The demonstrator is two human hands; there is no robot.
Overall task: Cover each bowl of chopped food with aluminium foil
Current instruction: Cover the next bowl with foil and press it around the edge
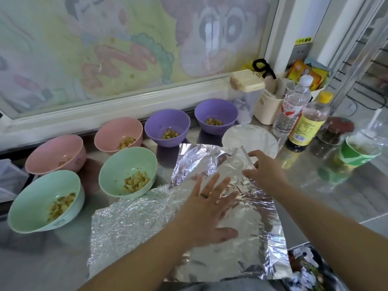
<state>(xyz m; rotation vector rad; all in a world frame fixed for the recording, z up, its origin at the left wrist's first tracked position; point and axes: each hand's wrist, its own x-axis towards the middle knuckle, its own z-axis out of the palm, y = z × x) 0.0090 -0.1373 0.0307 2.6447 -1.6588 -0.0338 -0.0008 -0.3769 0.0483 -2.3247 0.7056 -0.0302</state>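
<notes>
Several open bowls of chopped food stand on the steel counter: two green bowls (pixel 128 171) at the near left, two pink bowls (pixel 118 134) behind them, and two purple bowls (pixel 167 128) further back. One bowl (pixel 249 141) at the right is covered with foil. A creased foil sheet (pixel 226 206) lies in front of me over a second, crinkled sheet (pixel 126 225). My left hand (pixel 210 211) presses flat on the top sheet with fingers spread. My right hand (pixel 262 171) pinches the sheet's curled far edge.
At the back right stand a clear water bottle (pixel 291 108), a yellow-capped sauce bottle (pixel 308 122), a dark jar (pixel 333 133), a green cup (pixel 357 152), a cream utensil holder (pixel 266 108) and a lidded container (pixel 247 85). A dark packet (pixel 308 267) lies near right.
</notes>
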